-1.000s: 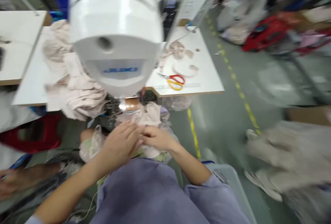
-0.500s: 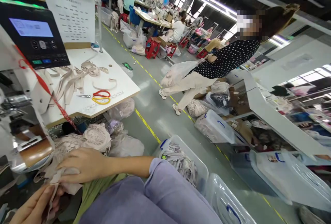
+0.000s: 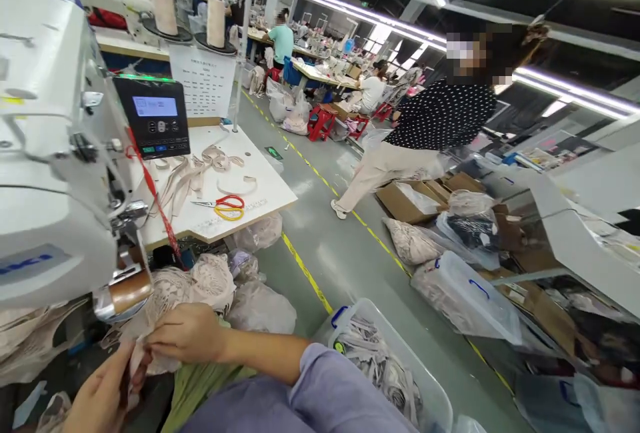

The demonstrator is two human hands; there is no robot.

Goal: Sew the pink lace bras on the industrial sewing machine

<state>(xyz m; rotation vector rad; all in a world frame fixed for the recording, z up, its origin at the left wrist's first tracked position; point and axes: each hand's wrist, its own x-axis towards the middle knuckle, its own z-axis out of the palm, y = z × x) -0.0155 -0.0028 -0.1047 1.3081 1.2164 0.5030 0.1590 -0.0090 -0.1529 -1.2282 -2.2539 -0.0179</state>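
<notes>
Grey workroom floor, crowded all around, with plenty to snag on

At the left edge stands a white sewing machine, and low on its right side sits a brown-and-silver curved fitting. This looks like the likeliest trouble spot: the strip of thin pinkish-beige cloth lies near and below it, so a loose fold could catch if the hands strayed towards the machine. A little right of that, a twisted red-and-white cord hangs down to the near edge of the white table — another possible snag. Beige lace pieces are bunched just beyond the hands; if they overlap the cloth, a tug might drag them along, though I cannot tell whether they are joined. Farther right, scissors with red and yellow handles lie with their blades towards loose beige strips, so a careless pull on those could shift them.

Now the fingers. On the left, the bare left hand has thumb and fingers drawn together, with no gap showing, pinching the cloth. To its right, the bare right hand has bent fingers closed down on the same cloth, tips close to the left thumb. The cloth is between them — near, left of centre, above the lap — and how firmly each grips is hard to judge.
</notes>
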